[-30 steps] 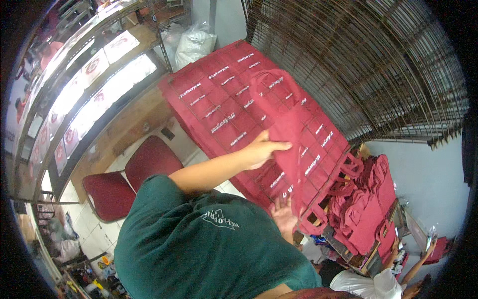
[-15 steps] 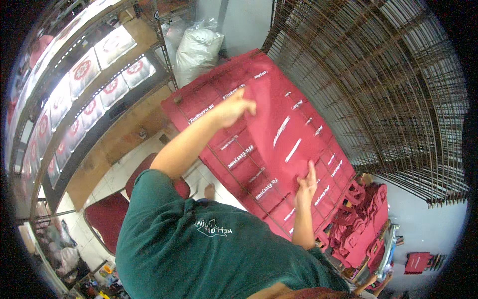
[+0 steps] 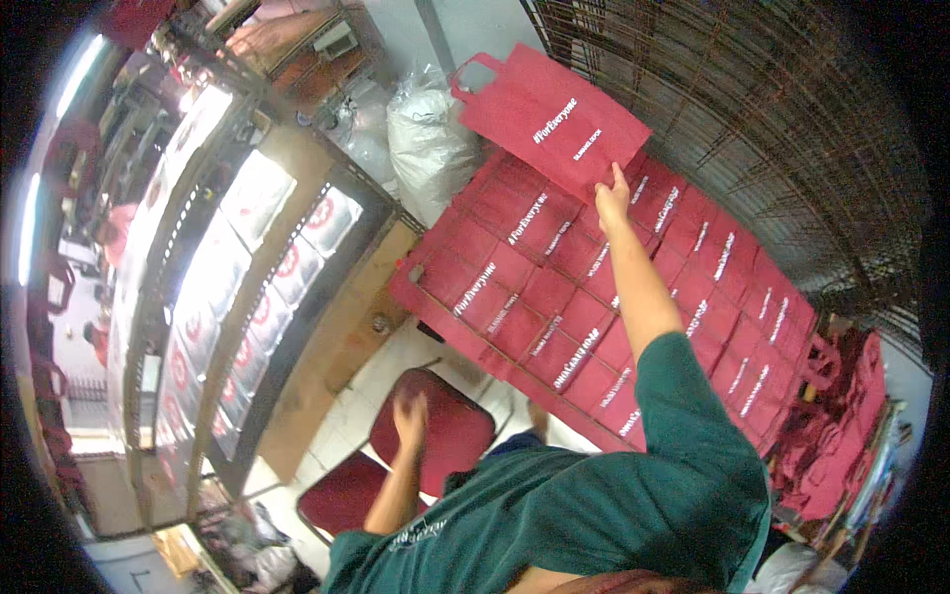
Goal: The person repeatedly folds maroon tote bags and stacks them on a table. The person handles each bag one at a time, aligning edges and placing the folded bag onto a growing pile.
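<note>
My right hand (image 3: pixel 614 203) reaches out over the far side of the table, thumb and fingers pinched on the edge of a red tote bag (image 3: pixel 539 104). The bag is flat, with white print and a loop handle at its far left end, and it overlaps the table's far edge. Beneath my arm, several similar red bags (image 3: pixel 544 287) lie in rows under a thin metal wire rack on the table. My left hand (image 3: pixel 411 421) is low at my left, above a dark red chair seat, slightly blurred, with fingers stretched out and nothing in them.
Tall stacked wire racks (image 3: pixel 732 129) line the right side. A pile of red bags (image 3: pixel 836 426) lies at the table's right end. White sacks (image 3: pixel 430 144) stand behind the table. Shelves with printed white sheets (image 3: pixel 262 297) are at left, beside two red chairs (image 3: pixel 435 426).
My right hand has swung forward and left with a red bag in its grip. My left hand has left the table and dropped beside me. The view has turned left.
</note>
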Action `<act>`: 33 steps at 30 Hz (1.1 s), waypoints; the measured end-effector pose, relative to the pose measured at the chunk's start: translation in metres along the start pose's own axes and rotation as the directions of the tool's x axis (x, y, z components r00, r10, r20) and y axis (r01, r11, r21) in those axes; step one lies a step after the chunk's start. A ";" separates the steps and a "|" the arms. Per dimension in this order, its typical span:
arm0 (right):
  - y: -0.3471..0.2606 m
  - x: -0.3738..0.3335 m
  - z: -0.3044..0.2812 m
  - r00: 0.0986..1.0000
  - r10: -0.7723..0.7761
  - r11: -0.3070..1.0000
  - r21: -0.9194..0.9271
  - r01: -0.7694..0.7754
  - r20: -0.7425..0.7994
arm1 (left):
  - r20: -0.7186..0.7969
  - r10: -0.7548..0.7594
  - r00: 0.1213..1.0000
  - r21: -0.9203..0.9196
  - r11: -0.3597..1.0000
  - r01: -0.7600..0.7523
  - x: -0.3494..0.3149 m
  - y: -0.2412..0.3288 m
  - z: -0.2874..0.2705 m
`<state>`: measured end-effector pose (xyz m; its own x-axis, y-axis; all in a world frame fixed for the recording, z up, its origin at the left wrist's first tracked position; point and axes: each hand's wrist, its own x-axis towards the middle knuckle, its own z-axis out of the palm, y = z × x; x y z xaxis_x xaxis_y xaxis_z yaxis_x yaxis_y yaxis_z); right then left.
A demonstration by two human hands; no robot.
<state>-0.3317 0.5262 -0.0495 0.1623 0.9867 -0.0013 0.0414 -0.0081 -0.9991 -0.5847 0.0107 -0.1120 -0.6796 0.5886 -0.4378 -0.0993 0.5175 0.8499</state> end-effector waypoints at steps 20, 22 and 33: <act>0.079 0.062 -0.026 0.979 0.071 0.861 -0.485 -0.156 -0.189 | 0.182 -0.429 0.885 0.051 0.903 0.428 -0.120 -0.121 -0.063; 0.083 0.063 -0.028 0.981 0.079 0.869 -0.470 -0.155 -0.178 | 0.158 -0.417 0.895 0.092 0.909 0.407 -0.118 -0.058 -0.036; 0.018 -0.038 -0.063 0.933 -0.361 0.663 -0.704 0.253 -0.005 | 0.098 -0.433 0.896 0.183 0.893 0.412 -0.103 -0.092 -0.055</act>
<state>-0.2749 0.4783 -0.0643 0.1410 0.9224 0.3596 0.7627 0.1304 -0.6335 -0.5451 -0.1316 -0.1288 -0.4944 0.3640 -0.7894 -0.2354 0.8181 0.5247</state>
